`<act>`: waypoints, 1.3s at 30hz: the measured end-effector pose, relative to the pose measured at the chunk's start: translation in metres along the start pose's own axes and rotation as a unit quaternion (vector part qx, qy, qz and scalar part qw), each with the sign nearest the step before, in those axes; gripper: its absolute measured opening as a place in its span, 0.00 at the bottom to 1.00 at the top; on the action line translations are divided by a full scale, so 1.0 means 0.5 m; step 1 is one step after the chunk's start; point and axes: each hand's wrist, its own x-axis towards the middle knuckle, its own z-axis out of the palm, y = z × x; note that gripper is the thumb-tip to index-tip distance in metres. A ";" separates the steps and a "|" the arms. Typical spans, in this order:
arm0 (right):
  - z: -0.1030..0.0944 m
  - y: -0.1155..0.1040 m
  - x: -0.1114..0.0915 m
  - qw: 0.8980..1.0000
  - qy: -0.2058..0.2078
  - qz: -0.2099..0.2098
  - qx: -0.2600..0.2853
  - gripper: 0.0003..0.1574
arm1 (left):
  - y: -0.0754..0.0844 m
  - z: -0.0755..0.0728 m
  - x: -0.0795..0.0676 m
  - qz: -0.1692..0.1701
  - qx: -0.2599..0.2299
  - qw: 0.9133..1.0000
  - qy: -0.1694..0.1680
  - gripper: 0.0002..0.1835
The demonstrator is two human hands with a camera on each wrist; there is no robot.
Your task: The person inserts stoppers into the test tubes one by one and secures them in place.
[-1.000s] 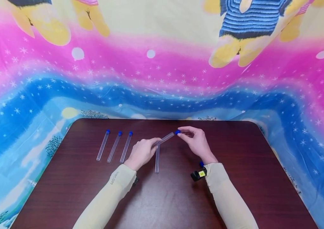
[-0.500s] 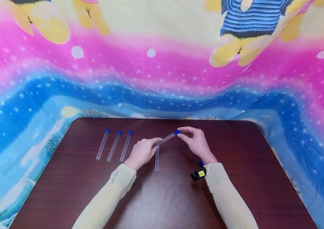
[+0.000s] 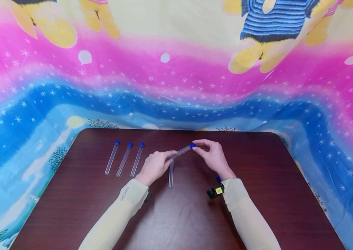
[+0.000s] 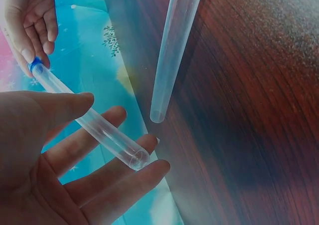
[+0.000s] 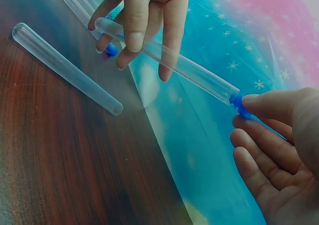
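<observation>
A clear plastic test tube (image 3: pixel 181 152) is held slanting above the table, its closed end toward the left. My left hand (image 3: pixel 154 166) pinches it between thumb and fingers, as the left wrist view shows. At its mouth sits a blue cap (image 5: pixel 240 104), pinched by thumb and index finger of my right hand (image 3: pixel 213 155). The cap meets the tube, but how deep it sits I cannot tell. An uncapped tube (image 3: pixel 171 175) lies on the table below the left hand, its upper end partly hidden in the head view.
Three tubes with blue caps, the leftmost tube (image 3: pixel 112 158) among them, lie side by side on the dark wooden table (image 3: pixel 257 208). Another blue piece (image 3: pixel 218 178) shows beside the right wrist, mostly hidden. A patterned cloth (image 3: pixel 176 86) hangs behind the table.
One second ago a gap parted the blue cap from the tube's mouth. The cap has moved left onto the mouth; my right hand has shifted slightly, while the left hand stays put.
</observation>
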 end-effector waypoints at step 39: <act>-0.001 0.013 -0.004 0.999 -0.045 0.000 -0.007 0.18 | -0.007 -0.005 -0.001 0.022 0.022 0.999 0.015 0.17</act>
